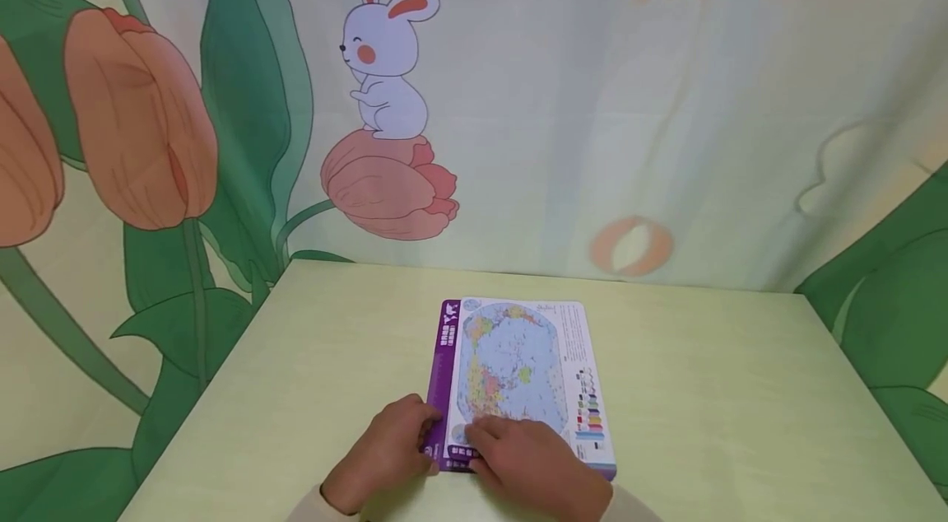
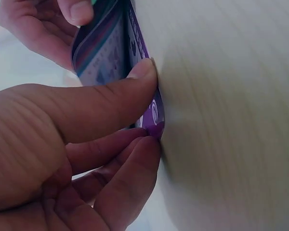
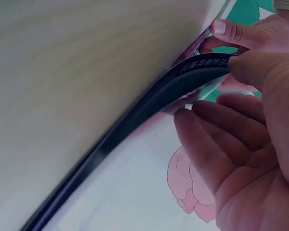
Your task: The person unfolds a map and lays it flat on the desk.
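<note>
A world map sheet (image 1: 522,349) with rounded corners and a purple left band (image 1: 442,382) lies in front of me on the table. My left hand (image 1: 388,448) pinches the purple lower-left corner (image 2: 154,118) between thumb and fingertips, close to the tabletop. My right hand (image 1: 529,464) grips the near edge, its thumb on one face and fingers on the other. In the right wrist view the upper layer (image 3: 183,79) bows away from the layer below, leaving a gap between them. Another purple strip (image 1: 462,452) shows at the near edge beside the right fingers.
The pale wood-grain table (image 1: 726,398) extends on both sides of the map. Behind it hangs a curtain (image 1: 518,135) printed with tulips and a white rabbit (image 1: 385,53).
</note>
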Demonstrator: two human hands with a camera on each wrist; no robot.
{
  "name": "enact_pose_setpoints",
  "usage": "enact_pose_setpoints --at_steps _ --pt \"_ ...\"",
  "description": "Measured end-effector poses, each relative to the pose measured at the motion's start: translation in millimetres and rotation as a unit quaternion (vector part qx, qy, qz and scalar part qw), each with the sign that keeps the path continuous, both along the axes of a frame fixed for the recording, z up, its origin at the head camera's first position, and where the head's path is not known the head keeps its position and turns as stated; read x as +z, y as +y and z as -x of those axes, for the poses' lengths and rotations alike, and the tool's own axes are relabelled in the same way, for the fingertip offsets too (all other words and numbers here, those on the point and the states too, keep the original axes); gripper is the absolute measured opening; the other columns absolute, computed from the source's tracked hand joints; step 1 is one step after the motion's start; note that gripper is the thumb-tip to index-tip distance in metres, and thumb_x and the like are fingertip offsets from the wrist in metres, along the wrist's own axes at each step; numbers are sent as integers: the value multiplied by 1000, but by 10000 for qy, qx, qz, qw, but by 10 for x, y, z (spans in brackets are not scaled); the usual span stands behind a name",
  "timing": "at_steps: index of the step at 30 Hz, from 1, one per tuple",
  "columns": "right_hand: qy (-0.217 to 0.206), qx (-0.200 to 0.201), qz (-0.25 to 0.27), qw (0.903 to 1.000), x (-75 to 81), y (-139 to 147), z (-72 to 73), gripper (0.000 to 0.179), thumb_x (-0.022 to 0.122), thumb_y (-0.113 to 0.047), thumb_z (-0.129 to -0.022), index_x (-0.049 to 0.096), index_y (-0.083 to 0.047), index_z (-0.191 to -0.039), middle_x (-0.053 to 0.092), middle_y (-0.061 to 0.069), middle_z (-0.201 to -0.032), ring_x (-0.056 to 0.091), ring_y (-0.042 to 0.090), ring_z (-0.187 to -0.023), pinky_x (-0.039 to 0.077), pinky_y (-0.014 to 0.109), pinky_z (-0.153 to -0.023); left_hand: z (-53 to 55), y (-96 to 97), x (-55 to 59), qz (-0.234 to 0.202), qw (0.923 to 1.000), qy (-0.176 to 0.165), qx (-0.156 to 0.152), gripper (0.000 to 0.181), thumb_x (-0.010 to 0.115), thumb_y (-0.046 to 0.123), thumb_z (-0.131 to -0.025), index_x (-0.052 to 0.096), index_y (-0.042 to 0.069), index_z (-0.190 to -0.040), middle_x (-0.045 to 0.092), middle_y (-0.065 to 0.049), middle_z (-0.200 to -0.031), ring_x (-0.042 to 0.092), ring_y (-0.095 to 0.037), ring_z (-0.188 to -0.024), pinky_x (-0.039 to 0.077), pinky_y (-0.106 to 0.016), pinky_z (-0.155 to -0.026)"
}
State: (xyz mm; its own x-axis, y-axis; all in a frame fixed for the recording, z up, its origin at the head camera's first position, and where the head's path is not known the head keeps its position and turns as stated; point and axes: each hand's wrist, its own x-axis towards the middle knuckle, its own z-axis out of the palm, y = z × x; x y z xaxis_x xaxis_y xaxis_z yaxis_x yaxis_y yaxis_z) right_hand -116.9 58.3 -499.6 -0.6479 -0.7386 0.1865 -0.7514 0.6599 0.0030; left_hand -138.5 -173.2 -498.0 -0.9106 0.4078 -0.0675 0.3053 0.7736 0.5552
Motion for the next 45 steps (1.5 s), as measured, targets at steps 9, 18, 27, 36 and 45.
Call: enact_pose_setpoints --at_steps 9,18,27,36,45 --pt "903 209 249 9954 -15 183 -66 38 73 -27 -99 70 -12 -133 75 0 -128 74 14 -116 62 28 -91 16 31 1 212 9998 -27 9 48 95 9 -74 74 1 -117 58 0 -92 50 -13 -80 49 -30 -74" --pt "913 29 284 9954 11 394 -109 42 77 -23 -94 70 -12 -134 74 1 -131 73 15 -119 64 28 -85 34 61 10 358 9991 -204 88 50 94 9 -75 75 0 -120 59 0 -93 52 -13 -81 50 -30 -75" --pt "1469 71 595 9873 -14 604 -120 48 85 -19 -81 74 -8 -127 77 3 -126 76 15 -111 63 27 -74 35 58 -6 332 9992 -216 77 49 95 9 -74 75 1 -119 58 0 -92 51 -13 -80 49 -29 -74" --pt "1579 -162 660 9851 -34 791 -126 44 87 -20 -78 77 -10 -120 78 1 -121 76 14 -108 62 28 -72 41 45 -26 331 9994 -135 36 52 95 11 -73 75 1 -120 59 0 -93 52 -13 -81 51 -31 -76" --pt "1594 -369 744 9837 -78 979 -129 41 84 -18 -77 77 -10 -116 78 2 -118 76 14 -105 62 30 -70 45 51 -23 336 9993 -136 16 52 96 11 -73 74 1 -119 59 0 -93 52 -14 -81 51 -31 -75"
